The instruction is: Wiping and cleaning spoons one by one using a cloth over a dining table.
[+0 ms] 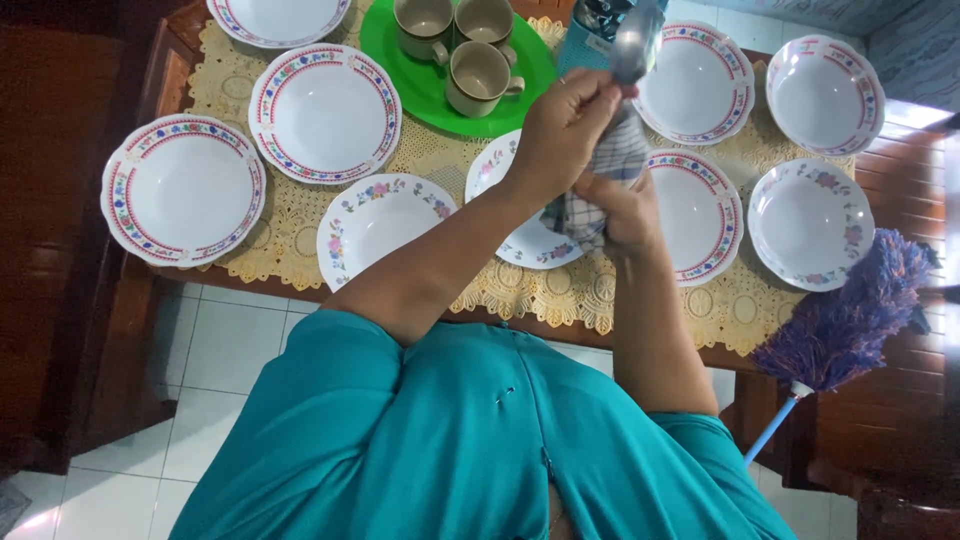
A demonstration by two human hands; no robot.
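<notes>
- Teal fabric of our shirt [450, 440] fills the bottom of the view, nearest the lens, with both our forearms rising out of it toward the table.
- Our left hand [570, 125] is clenched around a checked cloth [600, 175], fingers curled over the top of the bundle.
- Our right hand [628, 215] grips the same cloth from below, just under the left hand and touching it; the cloth hangs down between the two.
- From the top of the cloth a metal spoon [632, 45] sticks out. Its long axis runs almost straight away from us, bowl end pointing to the far side of the table, handle end hidden inside the cloth and our grip.
- We cannot tell which of the two hands actually pinches the handle, since the cloth covers it.
- The spoon is held in the air above the lace table cover [290, 230], over the gap between two flowered plates.
- Beyond the spoon's bowl a dark-patterned blue package [600, 30] stands by the table's far edge.
- To the left of our hands a green tray [400, 60] carries three beige cups [478, 78].
- White soup plates [325, 112] with red and blue floral rims lie spread across the cover on both sides.
- At the right edge a purple feather duster [840, 320] with a light blue handle leans off the table.
</notes>
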